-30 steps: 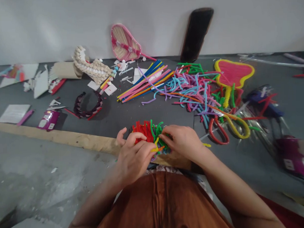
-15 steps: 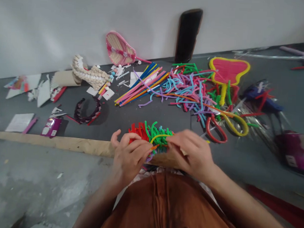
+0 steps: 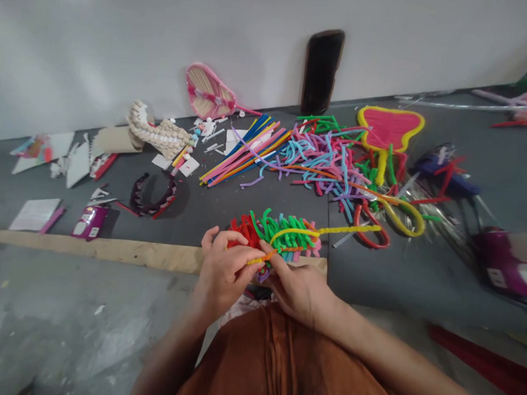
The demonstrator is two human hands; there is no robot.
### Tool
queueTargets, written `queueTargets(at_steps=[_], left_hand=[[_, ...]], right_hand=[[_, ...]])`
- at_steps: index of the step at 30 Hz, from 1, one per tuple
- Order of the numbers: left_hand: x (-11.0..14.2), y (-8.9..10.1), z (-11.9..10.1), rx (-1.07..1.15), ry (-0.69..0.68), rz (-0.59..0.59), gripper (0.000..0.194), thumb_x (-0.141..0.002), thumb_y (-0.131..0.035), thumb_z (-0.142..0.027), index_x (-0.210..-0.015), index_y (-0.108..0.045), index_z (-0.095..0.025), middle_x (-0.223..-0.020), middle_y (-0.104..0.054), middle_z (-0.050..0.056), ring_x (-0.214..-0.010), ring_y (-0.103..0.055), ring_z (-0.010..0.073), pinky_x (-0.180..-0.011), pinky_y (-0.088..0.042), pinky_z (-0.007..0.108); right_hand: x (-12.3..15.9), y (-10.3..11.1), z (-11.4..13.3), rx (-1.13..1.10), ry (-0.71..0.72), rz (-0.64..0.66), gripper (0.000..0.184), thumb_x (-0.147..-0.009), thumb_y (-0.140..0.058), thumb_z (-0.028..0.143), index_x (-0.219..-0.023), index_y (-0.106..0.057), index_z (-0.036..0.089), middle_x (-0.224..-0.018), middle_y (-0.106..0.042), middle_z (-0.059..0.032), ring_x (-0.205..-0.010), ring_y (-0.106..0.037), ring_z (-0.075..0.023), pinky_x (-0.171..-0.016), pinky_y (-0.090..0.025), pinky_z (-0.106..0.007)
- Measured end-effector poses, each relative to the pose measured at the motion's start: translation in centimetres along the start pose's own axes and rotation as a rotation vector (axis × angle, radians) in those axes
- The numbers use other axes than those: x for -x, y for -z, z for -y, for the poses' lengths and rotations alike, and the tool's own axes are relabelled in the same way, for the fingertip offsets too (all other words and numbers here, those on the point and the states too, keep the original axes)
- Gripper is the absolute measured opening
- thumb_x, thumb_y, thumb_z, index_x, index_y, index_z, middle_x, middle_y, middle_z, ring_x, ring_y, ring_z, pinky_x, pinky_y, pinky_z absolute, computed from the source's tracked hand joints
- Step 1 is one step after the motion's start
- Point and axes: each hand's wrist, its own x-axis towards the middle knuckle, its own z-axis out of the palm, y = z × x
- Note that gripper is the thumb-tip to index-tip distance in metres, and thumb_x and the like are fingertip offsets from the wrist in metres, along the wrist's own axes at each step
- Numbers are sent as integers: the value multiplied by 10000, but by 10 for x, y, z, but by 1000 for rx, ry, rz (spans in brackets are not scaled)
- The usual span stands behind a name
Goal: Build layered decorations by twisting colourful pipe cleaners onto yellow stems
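A fringed piece of pipe cleaners [image 3: 294, 236] lies between my hands near the table's front edge. Short red lengths stand at its left, green ones along the middle and pink ones at the right end. A yellow pipe cleaner [image 3: 349, 229] arches over the green part, and its twisted end sticks out to the right. My left hand [image 3: 226, 268] is closed on the left part, with an orange and yellow twisted strand [image 3: 263, 258] at its fingertips. Against that strand, from below, my right hand [image 3: 303, 288] presses its index finger; its thumb is mostly hidden.
Behind lie a bundle of straight pipe cleaners [image 3: 243, 156] and a heap of cut ones [image 3: 325, 159]. A phone [image 3: 322, 70] leans on the wall. To the right are a pink shape with yellow edging [image 3: 391, 128] and a purple packet [image 3: 503, 260]; a dark braided band [image 3: 153, 196] rests left.
My right hand let go of the yellow pipe cleaner after drawing it rightward, then moved down and left to the orange strand. My left hand stays on the piece.
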Motion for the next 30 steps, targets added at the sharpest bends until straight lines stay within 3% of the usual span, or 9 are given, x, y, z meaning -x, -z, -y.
queueTargets(at_steps=[5,10,12,15,18,20,23,26,30], left_hand=[[2,-4,2,-22,-49,-55,126,-885,-602,-240,-904,-713,-297,-779,-741,-29,-895,-586,212,-1074,-176,518],[4,-7,3,-12,-63,-106,123,-876,-619,-220,-837,-714,-287,-736,-742,-47,-867,-590,197,-1062,-182,519],[4,-8,4,-22,-64,-118,126,-870,-630,-212,-837,-720,-293,-724,-739,-51,-860,-588,186,-1063,-183,510],[4,-10,3,-30,-96,-155,158,-889,-602,-195,-855,-722,-292,-729,-737,-52,-869,-583,178,-1067,-165,503],[4,-12,1,-47,-140,-194,178,-910,-567,-192,-858,-711,-282,-754,-738,-49,-885,-580,176,-1068,-156,501],[3,-13,-1,-63,-145,-195,182,-914,-554,-194,-862,-707,-276,-766,-736,-43,-900,-580,176,-1073,-153,496],[2,-13,-1,-72,-165,-188,196,-917,-535,-189,-866,-706,-271,-770,-733,-44,-914,-580,177,-1084,-138,481],[2,-11,-1,-67,-183,-181,215,-924,-520,-201,-846,-707,-274,-773,-735,-47,-919,-580,179,-1089,-126,466],[2,-10,0,-54,-173,-159,221,-927,-521,-210,-819,-702,-274,-776,-738,-40,-942,-575,188,-1081,-130,481]], right_hand=[[1,5,4,-226,-80,52,303,-896,-441,260,-1148,-541,126,-670,-710,-41,-542,-633,-188,-502,-333,-254],[7,15,-2,-593,-110,-13,201,-922,-476,298,-1061,-575,190,-610,-643,34,-553,-590,-130,-535,-385,-210],[10,22,-5,-643,-111,-1,176,-941,-467,300,-1018,-588,197,-622,-641,38,-564,-589,-116,-548,-406,-197],[18,33,-7,-474,-64,-29,145,-938,-485,247,-968,-621,207,-686,-676,24,-584,-606,-113,-551,-411,-196],[23,45,-4,-104,48,-202,170,-921,-492,170,-926,-658,209,-742,-698,-15,-607,-612,-134,-555,-412,-221],[21,53,-1,27,147,-306,173,-908,-510,146,-877,-669,207,-795,-701,-42,-688,-621,-157,-651,-464,-254],[10,61,-1,-108,292,-338,117,-905,-549,178,-837,-643,193,-924,-700,-68,-886,-627,-190,-846,-496,-322],[-1,63,-8,-304,275,-291,123,-940,-515,212,-864,-607,186,-822,-684,-33,-769,-632,-137,-726,-505,-241],[-11,58,-18,-278,147,-347,111,-941,-525,225,-890,-617,188,-772,-678,-14,-677,-619,-119,-627,-450,-213]])
